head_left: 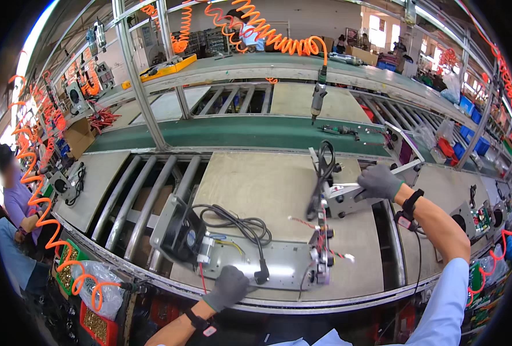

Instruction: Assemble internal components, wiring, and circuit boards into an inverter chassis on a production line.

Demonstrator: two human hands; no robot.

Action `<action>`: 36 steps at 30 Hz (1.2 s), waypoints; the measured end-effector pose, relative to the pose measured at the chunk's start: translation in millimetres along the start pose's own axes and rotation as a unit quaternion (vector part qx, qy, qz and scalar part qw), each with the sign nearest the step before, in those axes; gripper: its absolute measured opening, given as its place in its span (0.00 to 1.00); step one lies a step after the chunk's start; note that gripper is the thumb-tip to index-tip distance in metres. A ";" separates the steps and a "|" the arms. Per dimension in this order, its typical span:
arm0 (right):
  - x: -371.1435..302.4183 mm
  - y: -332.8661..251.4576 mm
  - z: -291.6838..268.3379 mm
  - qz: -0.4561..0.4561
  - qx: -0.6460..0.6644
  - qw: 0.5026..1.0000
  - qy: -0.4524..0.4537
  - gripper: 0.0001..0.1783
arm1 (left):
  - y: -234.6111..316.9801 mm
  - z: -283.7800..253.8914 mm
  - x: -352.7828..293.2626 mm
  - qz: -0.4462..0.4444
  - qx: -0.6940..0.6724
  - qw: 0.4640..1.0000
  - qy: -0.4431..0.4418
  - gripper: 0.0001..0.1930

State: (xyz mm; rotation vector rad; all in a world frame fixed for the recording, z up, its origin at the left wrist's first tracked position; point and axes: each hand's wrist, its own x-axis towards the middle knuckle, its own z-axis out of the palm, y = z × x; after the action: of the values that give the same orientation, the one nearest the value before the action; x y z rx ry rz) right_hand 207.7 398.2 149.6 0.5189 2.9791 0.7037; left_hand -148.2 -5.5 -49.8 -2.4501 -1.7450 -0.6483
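A metal chassis [284,256] lies on the pale board [250,179] before me, with a black fan [186,230] at its left end and connectors and wires at its right. A coiled black power cord [238,222] lies over it. My left hand [228,288], in a grey glove, is closed at the chassis's near edge; its fingertips are partly hidden. Farther right, my gloved right hand [378,183] is closed on a second metal chassis [348,202], which stands tilted at the board's far right. Another bundled black cord [324,173] hangs at that chassis's left end.
An electric screwdriver [319,98] hangs from an orange coiled hose over the green belt [210,131]; another power tool [337,131] lies there. Metal rollers [146,207] flank the board. Screw bins [97,326] stand lower left. A person [22,196] works at far left.
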 end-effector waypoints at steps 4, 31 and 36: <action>66.1 -21.7 9.0 0.028 0.054 0.998 0.002 0.33 | 14.6 1.7 5.8 0.012 -0.015 0.999 0.042 0.17; -24.2 -106.5 69.2 0.225 0.406 0.865 0.193 0.28 | 46.8 23.0 26.9 0.006 -0.025 0.999 0.048 0.12; -147.3 -187.7 51.4 0.373 0.289 0.881 0.036 0.11 | 69.0 40.7 48.5 0.031 -0.028 0.994 0.103 0.14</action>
State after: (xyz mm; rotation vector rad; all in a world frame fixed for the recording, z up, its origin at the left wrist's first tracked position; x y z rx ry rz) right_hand 293.7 213.8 14.8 1.7495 2.9587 -0.2260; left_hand -59.8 24.9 -55.8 -2.3627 -1.5882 -0.9195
